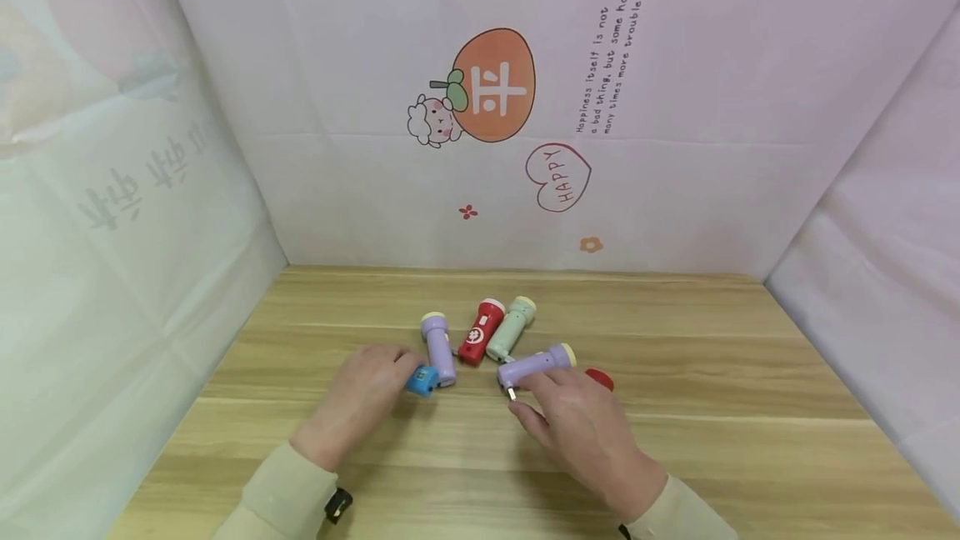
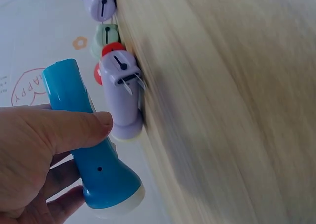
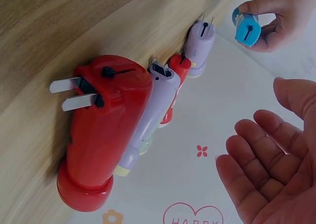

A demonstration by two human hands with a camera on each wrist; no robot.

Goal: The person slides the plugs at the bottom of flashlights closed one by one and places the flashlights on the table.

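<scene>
Blue torch (image 2: 101,162), lower left of the left wrist view: blue body, off-white lens end. Head view, centre: left lilac torch (image 1: 439,352) and right lilac torch (image 1: 528,367), pale yellow lens ends; pale green torch (image 1: 510,330), pale yellow lens end; red torch (image 1: 481,332), white emblem. Right wrist view, left: second red torch (image 3: 106,130), silver prongs (image 3: 78,102). Counter (image 1: 712,407): yellow-brown wood grain. Backdrop (image 1: 675,198): white, orange and red motifs.

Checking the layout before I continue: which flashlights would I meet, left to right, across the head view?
By visible middles: blue flashlight in the left hand, left purple flashlight, emblemed red flashlight, green flashlight, right purple flashlight, second red flashlight, partly hidden by the right hand.
</scene>
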